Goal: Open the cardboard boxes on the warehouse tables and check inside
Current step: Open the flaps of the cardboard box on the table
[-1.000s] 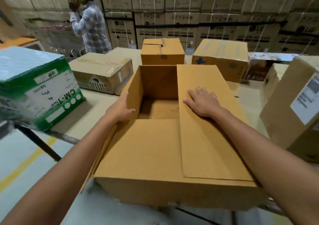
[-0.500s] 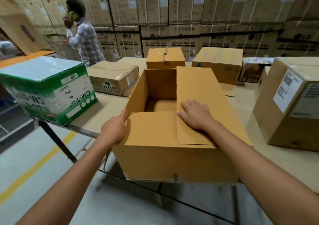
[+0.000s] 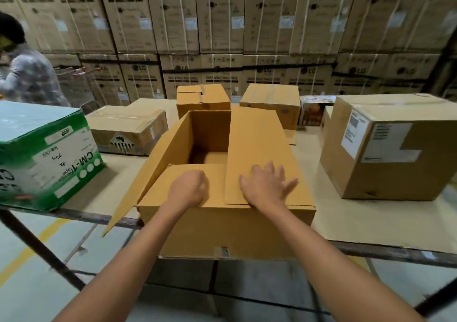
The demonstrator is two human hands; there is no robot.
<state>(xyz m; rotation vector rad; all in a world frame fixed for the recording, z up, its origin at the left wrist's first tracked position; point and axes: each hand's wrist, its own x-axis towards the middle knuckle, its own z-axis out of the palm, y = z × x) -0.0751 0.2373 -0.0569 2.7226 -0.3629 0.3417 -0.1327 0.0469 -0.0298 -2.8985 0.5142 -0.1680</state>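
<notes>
An open brown cardboard box [image 3: 222,230] stands at the near edge of the table [image 3: 371,223], right in front of me. Its left long flap [image 3: 153,171] hangs outward over the table edge. The right long flap [image 3: 254,143] lies folded over the top, and my right hand [image 3: 265,188] presses flat on it with fingers spread. My left hand [image 3: 189,189] rests on the near short flap [image 3: 217,181] with fingers curled into a fist, holding nothing. Through the gap I see the bare box floor [image 3: 215,157]; no contents show.
A green-and-white carton [image 3: 47,158] sits at the left, a large labelled box [image 3: 385,153] at the right. Behind stand a taped box [image 3: 128,129], two brown boxes [image 3: 202,99] [image 3: 272,101] and a colourful carton [image 3: 312,110]. A person [image 3: 27,79] stands far left before stacked cartons [image 3: 222,25].
My left hand left the box's left side and now sits curled on the near flap; the left long flap has swung outward. My right hand stays flat on the right flap.
</notes>
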